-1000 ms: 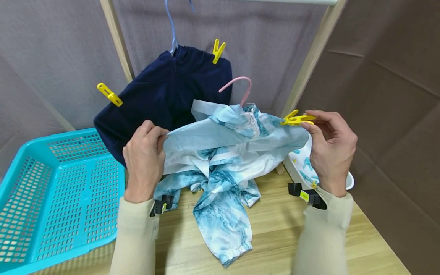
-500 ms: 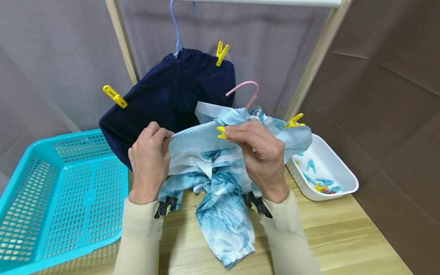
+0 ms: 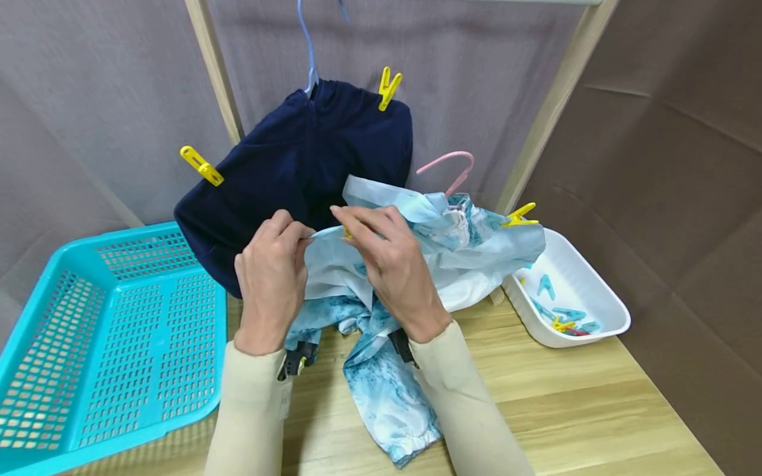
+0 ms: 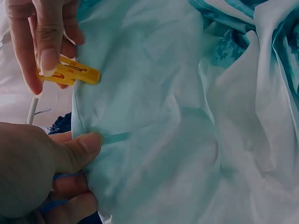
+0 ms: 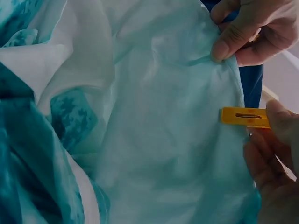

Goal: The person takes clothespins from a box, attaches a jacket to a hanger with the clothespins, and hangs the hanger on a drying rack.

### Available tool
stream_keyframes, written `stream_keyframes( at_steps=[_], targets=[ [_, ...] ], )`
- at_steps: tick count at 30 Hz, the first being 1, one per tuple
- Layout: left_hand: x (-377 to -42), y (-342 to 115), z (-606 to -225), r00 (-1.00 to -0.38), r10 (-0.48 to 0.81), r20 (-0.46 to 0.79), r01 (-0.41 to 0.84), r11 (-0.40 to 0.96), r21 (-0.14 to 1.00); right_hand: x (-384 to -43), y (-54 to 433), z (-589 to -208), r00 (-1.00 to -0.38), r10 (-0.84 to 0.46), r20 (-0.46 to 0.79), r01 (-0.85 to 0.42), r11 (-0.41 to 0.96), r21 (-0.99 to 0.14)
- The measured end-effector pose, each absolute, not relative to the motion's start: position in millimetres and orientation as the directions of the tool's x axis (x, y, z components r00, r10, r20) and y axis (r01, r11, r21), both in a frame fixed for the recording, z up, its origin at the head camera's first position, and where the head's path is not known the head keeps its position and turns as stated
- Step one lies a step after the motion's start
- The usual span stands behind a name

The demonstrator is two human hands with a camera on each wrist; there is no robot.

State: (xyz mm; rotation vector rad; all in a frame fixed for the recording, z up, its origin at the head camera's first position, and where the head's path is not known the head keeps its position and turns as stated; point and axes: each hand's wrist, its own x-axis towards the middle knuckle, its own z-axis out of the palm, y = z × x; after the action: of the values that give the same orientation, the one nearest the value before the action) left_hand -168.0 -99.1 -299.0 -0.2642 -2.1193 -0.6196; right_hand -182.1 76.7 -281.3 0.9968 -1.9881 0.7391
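A light blue and white tie-dye jacket (image 3: 387,390) lies bunched on a pink hanger (image 3: 455,155). My left hand (image 3: 270,281) pinches its upper left edge between thumb and fingers. Close beside it, my right hand (image 3: 395,264) holds a yellow clothespin (image 5: 238,116) by its handle end. In both wrist views the clothespin's tip overlaps the cloth along that edge, a short way from my left thumb (image 4: 88,142). The head view mostly hides this clothespin behind my right fingers. Another yellow clothespin (image 3: 520,215) sits at the jacket's right end.
A navy garment (image 3: 280,165) hangs behind on a blue hanger (image 3: 308,46), with two yellow clothespins on it. At left stands a turquoise basket (image 3: 113,433). A white tub (image 3: 613,311) at right contains several clothespins. Wooden rack posts (image 3: 553,106) rise behind the table (image 3: 553,410).
My right hand has moved left from the jacket's right end, carrying a yellow clothespin to the edge near my left hand. One clothespin stays at the right end. My left hand keeps its pinch.
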Motion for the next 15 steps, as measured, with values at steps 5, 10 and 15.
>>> stream_keyframes(
  at_steps=[5, 10, 15],
  targets=[
    [-169, -98, -300, -0.585, -0.036, 0.811, 0.408, 0.85, 0.332, -182, 74, -283, -0.438, -0.401, 0.805, -0.798, 0.586, -0.142],
    [-171, -97, -301, -0.59, -0.03, 0.807, 0.408, 0.851, 0.33, -181, 74, -283, -0.482, -0.418, 0.77, -0.75, 0.651, -0.117],
    [-172, -98, -302, -0.609, -0.055, 0.792, 0.383, 0.854, 0.353, -175, 88, -270, -0.483, -0.412, 0.773, -0.793, 0.58, -0.186]
  ],
)
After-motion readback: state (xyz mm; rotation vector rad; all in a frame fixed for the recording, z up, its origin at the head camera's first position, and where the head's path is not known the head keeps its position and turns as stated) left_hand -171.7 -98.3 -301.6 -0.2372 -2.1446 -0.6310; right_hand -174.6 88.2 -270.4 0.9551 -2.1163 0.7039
